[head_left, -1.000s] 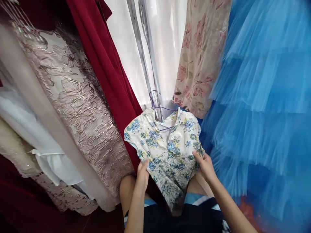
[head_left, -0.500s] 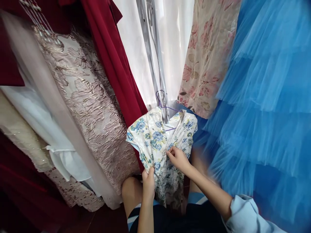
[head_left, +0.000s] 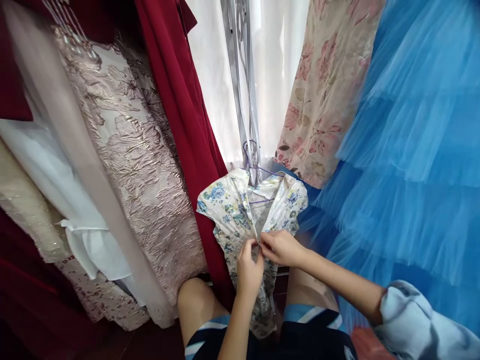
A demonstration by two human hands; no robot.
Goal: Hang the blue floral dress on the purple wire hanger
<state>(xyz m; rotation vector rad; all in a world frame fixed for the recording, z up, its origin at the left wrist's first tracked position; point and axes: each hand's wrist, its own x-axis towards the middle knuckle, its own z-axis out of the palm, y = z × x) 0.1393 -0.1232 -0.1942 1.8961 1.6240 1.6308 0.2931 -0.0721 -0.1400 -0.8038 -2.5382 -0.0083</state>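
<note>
A white dress with blue flowers [head_left: 232, 205] hangs in front of me on a thin purple hanger [head_left: 262, 171]. Its neckline forms a V, and the lining shows inside. At the bottom of that V my left hand [head_left: 249, 265] pinches the left front edge. My right hand [head_left: 281, 247] pinches the right front edge, its fingertips meeting those of the left. Whatever small fastening may lie between the fingertips is hidden. Below the hands the skirt of the dress hangs between my knees.
Close on the left hang a dark red garment [head_left: 180, 100] and a pink brocade dress [head_left: 146, 165]. A metal stand [head_left: 236, 75] rises before a white curtain [head_left: 210, 60]. On the right are a pink floral garment [head_left: 318, 100] and a tiered blue tulle dress [head_left: 408, 150].
My left hand has moved up and right from the side of the dress to the front edge. My right hand has dropped slightly, and the two now meet. The neckline is spread wider.
</note>
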